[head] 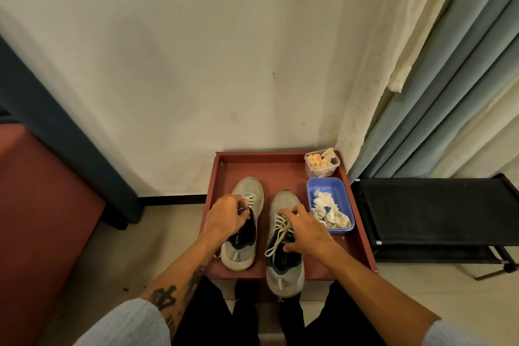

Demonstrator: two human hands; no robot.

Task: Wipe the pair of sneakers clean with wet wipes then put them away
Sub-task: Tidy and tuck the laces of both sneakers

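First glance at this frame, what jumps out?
Two grey sneakers sit side by side in a red tray at centre frame, the left hand gripping the left sneaker at its laces, the right hand holding the right sneaker. A blue tub of crumpled wipes sits at the tray's right edge, a black rack beyond.

Bare worktop (266, 168) strip behind shoes, up to back rim. Narrow lane between left shoe (250, 188) and right shoe (283, 201). Right side blocked: blue tub (328, 185) just beside right shoe, clear tub (321, 166) behind it in far corner. Raised rim all round. Wall (196, 64) close behind; curtain (421, 93), black rack (435, 205) at right.
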